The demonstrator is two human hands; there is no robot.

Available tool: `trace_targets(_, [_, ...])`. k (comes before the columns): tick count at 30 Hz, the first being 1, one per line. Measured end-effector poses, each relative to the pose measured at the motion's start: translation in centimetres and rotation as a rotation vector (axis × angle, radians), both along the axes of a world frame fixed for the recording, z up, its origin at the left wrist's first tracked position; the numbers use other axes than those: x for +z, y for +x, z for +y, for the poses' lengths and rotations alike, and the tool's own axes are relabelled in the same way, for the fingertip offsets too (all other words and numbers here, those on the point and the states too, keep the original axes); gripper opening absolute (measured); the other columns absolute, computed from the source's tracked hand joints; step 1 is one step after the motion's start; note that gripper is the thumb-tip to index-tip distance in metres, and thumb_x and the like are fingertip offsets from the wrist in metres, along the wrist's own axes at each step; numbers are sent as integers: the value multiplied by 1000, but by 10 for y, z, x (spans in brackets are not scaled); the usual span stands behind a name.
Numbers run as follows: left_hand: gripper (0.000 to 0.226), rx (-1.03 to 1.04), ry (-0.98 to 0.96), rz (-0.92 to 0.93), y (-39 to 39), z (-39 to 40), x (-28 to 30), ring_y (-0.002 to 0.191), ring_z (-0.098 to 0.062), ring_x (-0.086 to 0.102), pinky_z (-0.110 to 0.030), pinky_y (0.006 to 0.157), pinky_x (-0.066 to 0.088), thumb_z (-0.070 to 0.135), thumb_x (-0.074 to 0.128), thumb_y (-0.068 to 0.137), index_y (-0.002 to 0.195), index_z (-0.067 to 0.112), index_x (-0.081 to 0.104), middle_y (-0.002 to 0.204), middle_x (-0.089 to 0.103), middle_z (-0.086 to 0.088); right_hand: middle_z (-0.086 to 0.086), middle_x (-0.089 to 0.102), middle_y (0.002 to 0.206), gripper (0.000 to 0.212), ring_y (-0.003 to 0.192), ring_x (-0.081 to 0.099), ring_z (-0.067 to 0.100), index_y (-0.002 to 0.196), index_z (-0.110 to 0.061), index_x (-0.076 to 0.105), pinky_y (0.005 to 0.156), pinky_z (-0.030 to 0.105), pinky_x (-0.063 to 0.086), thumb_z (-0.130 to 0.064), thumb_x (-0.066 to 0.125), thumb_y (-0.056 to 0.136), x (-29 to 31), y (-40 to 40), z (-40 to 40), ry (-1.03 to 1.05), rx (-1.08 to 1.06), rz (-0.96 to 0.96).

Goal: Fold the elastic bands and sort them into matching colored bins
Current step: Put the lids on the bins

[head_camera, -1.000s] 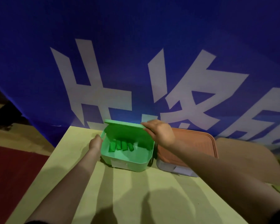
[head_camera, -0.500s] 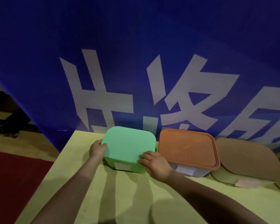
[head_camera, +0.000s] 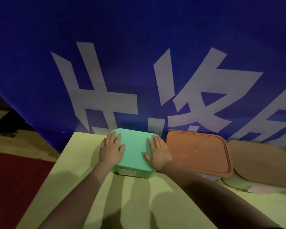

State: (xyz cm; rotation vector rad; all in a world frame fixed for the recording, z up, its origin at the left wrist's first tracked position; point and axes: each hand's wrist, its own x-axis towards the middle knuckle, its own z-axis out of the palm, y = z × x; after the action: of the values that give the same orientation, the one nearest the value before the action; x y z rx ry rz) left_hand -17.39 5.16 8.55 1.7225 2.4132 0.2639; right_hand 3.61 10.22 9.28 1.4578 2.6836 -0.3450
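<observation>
A green bin (head_camera: pixel 134 172) stands near the far left corner of the yellow table (head_camera: pixel 82 187), with its green lid (head_camera: pixel 133 149) closed on top. My left hand (head_camera: pixel 111 148) lies flat on the lid's left side, fingers straight. My right hand (head_camera: pixel 157 151) lies flat on the lid's right side, fingers spread. Both palms press down on the lid. The folded green bands inside are hidden. Just to the right stands an orange-lidded bin (head_camera: pixel 198 152), also closed.
A brown-lidded container (head_camera: pixel 261 164) sits further right, partly behind the orange one. A blue banner (head_camera: pixel 139 63) with large white characters hangs right behind the table. The table's left edge drops to a red and tan floor (head_camera: pixel 15 171).
The green lid, held up over the open bin a second ago, has come down and closed. Both hands moved from the bin's sides and front edge onto the lid top, now flat.
</observation>
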Motion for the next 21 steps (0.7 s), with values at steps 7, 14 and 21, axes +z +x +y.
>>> trace_targets(7, [57, 29, 72, 5, -4, 0, -15, 148, -15, 7, -34, 120, 9, 46, 30, 99, 152, 26, 21, 160, 13, 3, 12, -10, 160, 71, 147, -14, 28, 153, -16, -3, 114, 37, -14, -57, 14, 98, -6, -6, 1, 43, -7, -42])
trace_targets(14, [56, 76, 40, -12, -5, 18, -14, 148, -16, 7, -35, 120, 10, 44, 31, 99, 152, 25, 22, 161, 13, 2, 15, -4, 160, 70, 148, -8, 27, 154, -15, 0, 118, 36, -7, -55, 21, 99, -3, -12, 27, 33, 8, -93])
trace_targets(21, [56, 85, 20, -60, 0, 29, -10, 147, -18, 8, -35, 119, 12, 43, 35, 99, 151, 24, 25, 160, 15, 1, 10, 6, 161, 71, 149, 0, 24, 154, -19, 5, 120, 45, -2, -59, 18, 98, -2, -8, 33, 104, -15, -168])
